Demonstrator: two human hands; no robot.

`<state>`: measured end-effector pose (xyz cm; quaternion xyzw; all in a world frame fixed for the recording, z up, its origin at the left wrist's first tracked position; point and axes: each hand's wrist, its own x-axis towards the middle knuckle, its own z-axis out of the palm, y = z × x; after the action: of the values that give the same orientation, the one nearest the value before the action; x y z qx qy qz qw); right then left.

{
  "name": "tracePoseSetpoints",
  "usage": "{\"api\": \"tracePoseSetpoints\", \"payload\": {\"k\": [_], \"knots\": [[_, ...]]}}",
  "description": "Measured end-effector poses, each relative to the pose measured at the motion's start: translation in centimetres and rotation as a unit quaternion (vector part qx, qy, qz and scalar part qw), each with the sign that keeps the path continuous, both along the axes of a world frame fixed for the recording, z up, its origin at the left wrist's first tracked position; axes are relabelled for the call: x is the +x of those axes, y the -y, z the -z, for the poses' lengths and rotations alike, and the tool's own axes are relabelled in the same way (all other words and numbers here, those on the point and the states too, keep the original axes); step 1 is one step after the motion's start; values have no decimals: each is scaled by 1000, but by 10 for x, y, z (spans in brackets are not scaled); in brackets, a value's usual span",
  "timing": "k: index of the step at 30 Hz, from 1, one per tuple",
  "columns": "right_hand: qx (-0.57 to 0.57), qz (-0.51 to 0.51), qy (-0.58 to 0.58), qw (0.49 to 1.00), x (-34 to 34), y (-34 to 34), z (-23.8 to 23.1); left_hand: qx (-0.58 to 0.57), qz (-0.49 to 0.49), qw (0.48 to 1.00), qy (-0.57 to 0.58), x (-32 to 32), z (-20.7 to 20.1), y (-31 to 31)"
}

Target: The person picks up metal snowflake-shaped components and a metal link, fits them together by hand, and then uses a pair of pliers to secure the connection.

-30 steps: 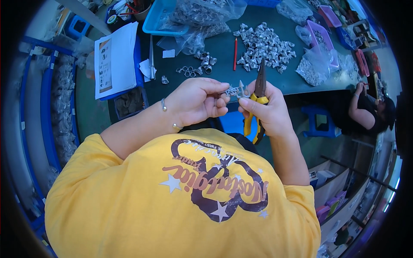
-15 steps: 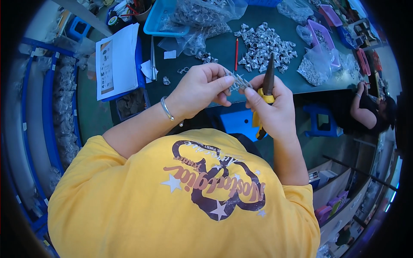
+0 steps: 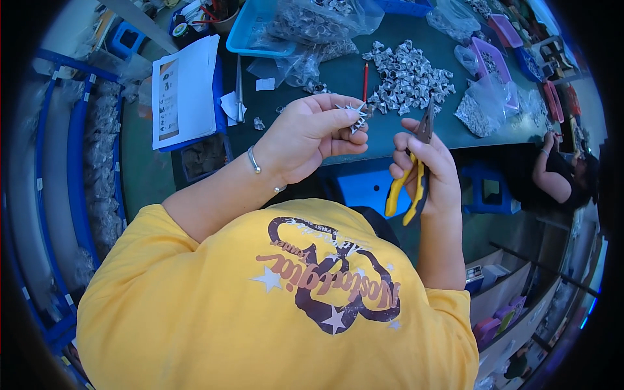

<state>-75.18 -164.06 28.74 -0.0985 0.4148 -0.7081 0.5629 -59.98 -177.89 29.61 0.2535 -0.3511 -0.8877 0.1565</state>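
Observation:
Pinched between the thumb and fingers of my left hand (image 3: 325,130) is a spiky silver metal piece (image 3: 351,117), with thin points sticking outward. My right hand (image 3: 429,162) is closed around long-nosed pliers (image 3: 416,172) with yellow and black handles. Their dark jaws point up and away from me, a short distance to the right of the metal piece and not touching it. Beyond both hands, a heap of small silver metal pieces (image 3: 409,78) lies on the green table (image 3: 286,97). A red pencil (image 3: 365,81) rests left of the heap.
A light-blue tray (image 3: 250,39) with bagged metal parts stands at the back left. Printed sheets (image 3: 188,91) lie at the table's left. Pink trays (image 3: 497,65) and a plastic bag of parts (image 3: 478,110) sit at right. Another person (image 3: 562,172) works at the far right.
My right hand has moved off the metal piece, down and to the right, and now grips the pliers by their handles, which are spread wider. My left hand keeps hold of the piece.

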Motion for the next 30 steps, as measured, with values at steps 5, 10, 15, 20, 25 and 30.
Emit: {"api": "tracePoseSetpoints", "payload": {"k": [5, 10, 15, 20, 25, 30], "knots": [[-18, -39, 133, 990, 5, -8, 16, 41, -6, 999, -27, 3, 1, 1], [66, -27, -456, 887, 22, -16, 10, 99, 4, 993, -61, 4, 3, 4], [-24, 22, -690, 723, 21, -12, 8, 124, 24, 989, -77, 9, 5, 3], [26, 48, -834, 549, 11, -11, 0, 131, 58, 986, -84, 12, 7, 2], [48, 49, -898, 435, 5, -11, -15, 157, 74, 980, -96, 13, 4, 1], [38, 49, -931, 360, -2, -10, -23, 232, 114, 958, -125, 14, 4, -1]]}}
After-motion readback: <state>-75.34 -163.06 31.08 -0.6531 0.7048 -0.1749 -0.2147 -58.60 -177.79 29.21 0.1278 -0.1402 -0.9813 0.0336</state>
